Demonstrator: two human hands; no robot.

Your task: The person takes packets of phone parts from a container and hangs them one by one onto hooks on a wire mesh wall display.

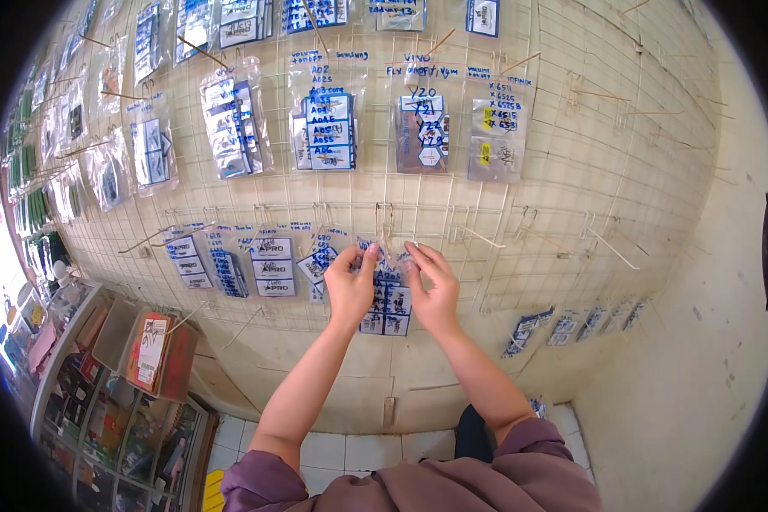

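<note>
A clear plastic bag (386,322) with blue handwriting and blue-and-white packets inside hangs upright in front of the wire grid. My left hand (351,280) pinches its upper left corner between thumb and fingers. On the opposite upper corner, my right hand (434,287) is closed in a similar pinch. Just above and between my fingertips is a wire hook (390,218) on the grid. Left of my left hand hangs another bag of packets (318,263), partly covered by that hand.
The wire grid (563,188) covers the wall, with more labelled bags (328,128) hanging above. Bare hooks (614,249) stick out at right. A glass display case (132,410) stands at lower left with a red box (149,354) on top. Small packets (527,331) hang low at right.
</note>
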